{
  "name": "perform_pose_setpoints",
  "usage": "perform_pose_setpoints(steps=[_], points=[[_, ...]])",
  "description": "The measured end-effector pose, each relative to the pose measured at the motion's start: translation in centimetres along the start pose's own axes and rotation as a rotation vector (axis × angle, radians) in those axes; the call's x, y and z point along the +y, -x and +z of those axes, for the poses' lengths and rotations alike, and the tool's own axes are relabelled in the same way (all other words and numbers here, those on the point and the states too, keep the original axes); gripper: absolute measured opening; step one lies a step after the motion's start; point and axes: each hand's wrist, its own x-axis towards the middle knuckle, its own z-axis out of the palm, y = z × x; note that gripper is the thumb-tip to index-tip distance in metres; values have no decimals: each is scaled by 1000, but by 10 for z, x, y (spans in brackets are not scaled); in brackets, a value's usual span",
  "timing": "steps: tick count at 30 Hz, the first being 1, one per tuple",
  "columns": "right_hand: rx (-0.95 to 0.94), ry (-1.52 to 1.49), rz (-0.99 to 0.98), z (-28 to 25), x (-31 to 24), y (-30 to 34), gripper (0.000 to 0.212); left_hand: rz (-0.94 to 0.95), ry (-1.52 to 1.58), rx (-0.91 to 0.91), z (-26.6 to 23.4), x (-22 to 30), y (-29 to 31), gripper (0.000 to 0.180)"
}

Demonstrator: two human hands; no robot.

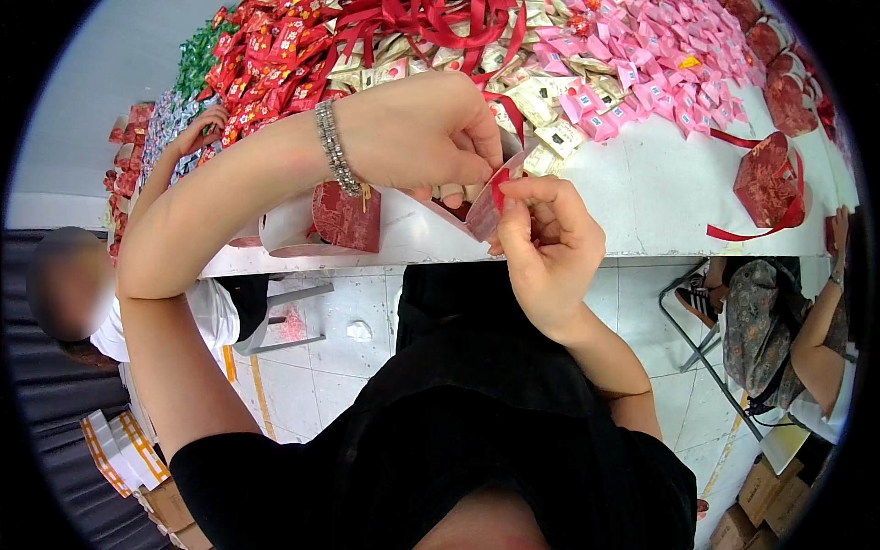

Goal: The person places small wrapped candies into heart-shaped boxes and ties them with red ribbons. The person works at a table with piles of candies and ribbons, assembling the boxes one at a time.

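Note:
Between my hands, at the table's near edge, is a small gift box point(481, 215) with pale pink inner walls and dark red outside. Over its far side bends my left hand point(422, 133), a beaded bracelet at its wrist; its curled fingers grip the box, fingertips partly hidden. My right hand point(555, 243) pinches a red ribbon point(499, 187) at the box's right edge. Just left of them stands another red patterned box point(346, 218), with a curved pale flap beside it.
Heaps of wrapped sweets cover the far table point(642, 188): red packets point(275, 60), cream packets point(541, 101), pink packets point(678, 64). Loose red ribbons point(440, 23) lie on top. A ribboned box point(768, 183) stands at right. Other people sit at both sides, one reaching into the sweets.

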Motion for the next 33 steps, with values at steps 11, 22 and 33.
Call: perform_pose_setpoints(steps=[11, 22, 33], points=[[-249, 142, -358, -1, -39, -68, 37, 179, -42, 437, -27, 30, 51, 8], [-453, 29, -9, 15, -52, -76, 33, 140, -184, 403, -22, -26, 39, 11], [-572, 831, -412, 19, -44, -100, 20, -63, 201, 183, -13, -54, 23, 20]])
